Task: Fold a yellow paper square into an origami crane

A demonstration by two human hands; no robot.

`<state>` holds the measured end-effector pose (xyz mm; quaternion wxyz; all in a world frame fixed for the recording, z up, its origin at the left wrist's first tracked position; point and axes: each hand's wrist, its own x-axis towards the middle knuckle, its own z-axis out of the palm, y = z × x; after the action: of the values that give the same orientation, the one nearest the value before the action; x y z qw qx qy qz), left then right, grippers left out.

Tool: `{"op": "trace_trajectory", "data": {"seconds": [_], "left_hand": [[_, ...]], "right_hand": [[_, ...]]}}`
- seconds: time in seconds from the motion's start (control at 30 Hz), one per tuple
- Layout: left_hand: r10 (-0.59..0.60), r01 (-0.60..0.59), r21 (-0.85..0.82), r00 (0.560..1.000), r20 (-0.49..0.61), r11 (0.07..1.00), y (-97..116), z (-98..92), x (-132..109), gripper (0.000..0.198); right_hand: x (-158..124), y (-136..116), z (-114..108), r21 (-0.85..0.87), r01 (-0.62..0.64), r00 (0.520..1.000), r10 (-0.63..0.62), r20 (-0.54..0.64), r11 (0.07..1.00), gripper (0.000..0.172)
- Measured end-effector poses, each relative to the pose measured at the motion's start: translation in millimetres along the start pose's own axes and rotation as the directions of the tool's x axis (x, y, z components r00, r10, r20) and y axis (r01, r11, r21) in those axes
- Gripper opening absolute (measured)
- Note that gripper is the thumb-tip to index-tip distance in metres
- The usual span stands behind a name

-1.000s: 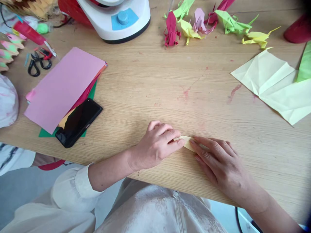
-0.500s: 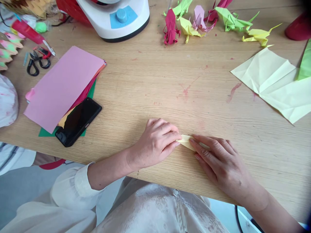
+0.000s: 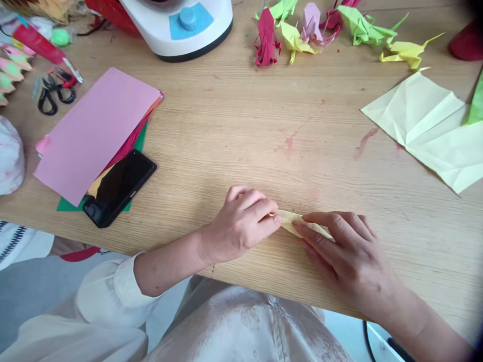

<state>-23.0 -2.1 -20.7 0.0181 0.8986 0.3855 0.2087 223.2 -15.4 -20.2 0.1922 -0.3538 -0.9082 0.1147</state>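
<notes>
A narrow folded strip of pale yellow paper [image 3: 289,218] lies low on the wooden table [image 3: 226,141], near its front edge. My left hand [image 3: 245,218] pinches the strip's left end between thumb and fingers, hiding that tip. From the other side, my right hand [image 3: 339,246] has its thumb and fingers closed on the strip's right part, partly covering it. Creases run along the length of the paper between the two hands.
A black phone [image 3: 119,187] rests on a stack of coloured paper [image 3: 101,130] at left, with scissors [image 3: 55,93] behind. Several origami figures [image 3: 267,37] stand at the back beside a white machine [image 3: 188,35]. A creased pale yellow sheet [image 3: 422,128] lies at right.
My right fingers have lifted and spread slightly, baring more of the strip's right part. My left hand keeps its pinch. The whole view has shifted a little.
</notes>
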Motion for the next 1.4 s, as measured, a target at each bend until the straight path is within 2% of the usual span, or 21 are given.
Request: {"op": "trace_trajectory", "data": {"seconds": [0.17, 0.37, 0.63, 1.0, 1.4], "left_hand": [[0.081, -0.081, -0.001, 0.997, -0.013, 0.997, -5, -0.9, 0, 0.016], [-0.005, 0.006, -0.091, 1.0, 0.013, 0.996, -8, 2.5, 0, 0.01], [-0.12, 0.136, -0.22, 0.989, 0.088, 0.966, -8, -0.8, 1, 0.014], [-0.228, 0.248, -0.257, 0.968, 0.104, 0.934, -5, 1.3, -5, 0.012], [-0.359, 0.384, -0.302, 0.923, 0.136, 0.873, 4, 2.9, 5, 0.009]], "right_hand": [[18, 1, 0, 0.132, -0.042, 0.998, 0.034, 0.06, 0.99, 0.014], [29, 1, 14, 0.255, -0.152, 0.987, 0.16, -0.01, 0.955, 0.011], [26, -1, 19, 0.239, -0.155, 0.986, 0.165, -0.02, 0.959, 0.011], [28, -3, 20, 0.16, -0.176, 0.984, 0.179, 0.0, 0.971, 0.015], [30, -3, 21, 0.145, -0.179, 0.983, 0.184, -0.021, 0.973, 0.014]]}}
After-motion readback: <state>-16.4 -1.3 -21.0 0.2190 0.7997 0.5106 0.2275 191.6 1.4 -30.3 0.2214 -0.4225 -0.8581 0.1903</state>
